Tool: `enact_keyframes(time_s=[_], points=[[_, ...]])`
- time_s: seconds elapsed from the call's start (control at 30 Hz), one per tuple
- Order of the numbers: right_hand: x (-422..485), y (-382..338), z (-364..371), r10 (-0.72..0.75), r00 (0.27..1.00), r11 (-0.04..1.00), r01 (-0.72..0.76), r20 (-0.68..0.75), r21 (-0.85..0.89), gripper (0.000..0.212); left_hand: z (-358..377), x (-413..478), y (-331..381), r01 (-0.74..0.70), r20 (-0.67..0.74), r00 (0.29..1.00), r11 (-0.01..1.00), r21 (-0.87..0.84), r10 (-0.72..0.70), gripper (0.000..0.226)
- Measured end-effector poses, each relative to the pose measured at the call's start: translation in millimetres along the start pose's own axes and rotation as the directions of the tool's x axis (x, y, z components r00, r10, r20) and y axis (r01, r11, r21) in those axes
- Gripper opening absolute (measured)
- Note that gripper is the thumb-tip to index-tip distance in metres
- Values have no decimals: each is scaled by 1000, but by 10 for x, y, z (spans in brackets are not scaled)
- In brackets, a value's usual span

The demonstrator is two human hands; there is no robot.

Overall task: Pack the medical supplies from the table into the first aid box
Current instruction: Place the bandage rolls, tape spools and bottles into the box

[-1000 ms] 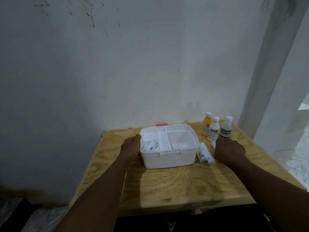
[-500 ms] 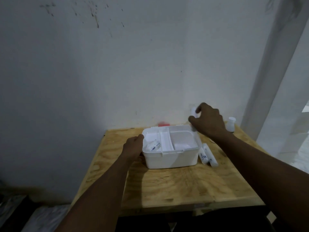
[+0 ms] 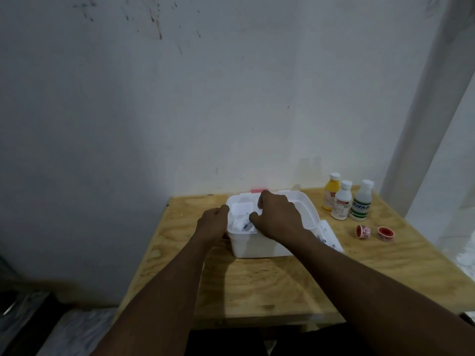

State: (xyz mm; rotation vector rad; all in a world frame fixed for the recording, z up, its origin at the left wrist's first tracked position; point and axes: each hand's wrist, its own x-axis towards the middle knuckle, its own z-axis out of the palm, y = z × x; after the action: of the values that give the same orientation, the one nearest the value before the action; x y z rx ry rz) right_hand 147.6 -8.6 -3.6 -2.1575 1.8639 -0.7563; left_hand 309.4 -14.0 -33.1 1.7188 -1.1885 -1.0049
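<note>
Grips nine o'clock wall of first aid box (image 3: 259, 242) with left hand (image 3: 212, 223), curls right hand (image 3: 279, 217) fingers above it, cannot tell round what.

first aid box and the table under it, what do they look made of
First aid box: probably moulded plastic, white and smooth with a faint sheen, judging by its thin, even walls and rounded corners. Table: apparently plywood, bare and matt, showing pale wood with broad swirling grain.

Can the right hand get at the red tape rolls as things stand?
Probably yes: the tape rolls lie uncovered on the table right of the box, nothing tall standing between them and the right hand.
</note>
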Motion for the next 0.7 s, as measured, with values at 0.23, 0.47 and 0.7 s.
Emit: enact_keyframes(time_s=[0.23, 0.47, 0.7], points=[[15, 55, 125, -1, 998, 1000, 1, -70, 0, 15, -2, 16, -17, 25, 16, 1000, 1000, -8, -25, 42], [79, 111, 71, 16, 992, 997, -7, -129, 73, 20, 10, 0, 10, 32, 11, 999, 999, -3, -32, 39], [317, 728, -458, 235, 905, 969, -190, -354, 157, 34, 21, 37, 25, 30, -11, 1000, 1000, 5, -29, 40]])
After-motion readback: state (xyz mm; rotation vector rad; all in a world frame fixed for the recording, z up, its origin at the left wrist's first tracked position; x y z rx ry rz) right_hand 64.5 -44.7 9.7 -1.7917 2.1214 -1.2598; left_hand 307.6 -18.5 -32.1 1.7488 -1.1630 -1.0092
